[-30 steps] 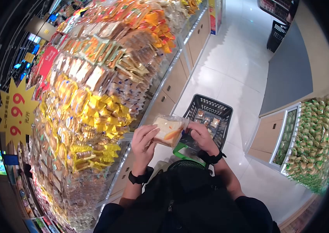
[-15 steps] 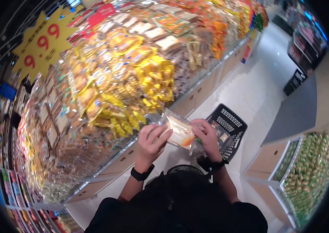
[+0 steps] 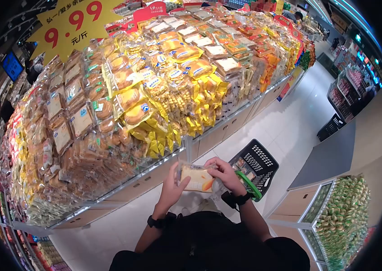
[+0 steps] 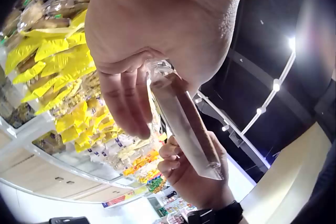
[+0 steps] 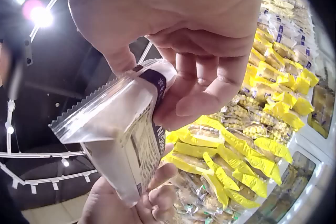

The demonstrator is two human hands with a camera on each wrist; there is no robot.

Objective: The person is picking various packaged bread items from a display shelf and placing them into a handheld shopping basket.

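Note:
In the head view, a clear-wrapped bread packet [image 3: 197, 179] with a pale slice and an orange patch is held in front of the body. My left hand [image 3: 171, 187] grips its left end, thumb on the front face. On the other end, my right hand [image 3: 225, 174] pinches the wrapper between thumb and fingers. The left wrist view shows the packet [image 4: 185, 124] edge-on. A crimped seal and printed back label show on the packet [image 5: 118, 140] in the right wrist view. Beside the right wrist is a green handle [image 3: 250, 187] at the black shopping basket [image 3: 270, 169].
A long display [image 3: 155, 165] heaped with wrapped breads, many in yellow packs [image 3: 211, 97], runs along the left and front. A yellow price sign [image 3: 76, 27] stands over it. At lower right is another stand with green-and-tan packs [image 3: 342, 217]. Tiled floor [image 3: 297, 106] lies between.
The head view has turned, showing more of the bread display and aisle. Both hands have kept hold of the packet, which now lies more level. The green handle now shows right of the right wrist.

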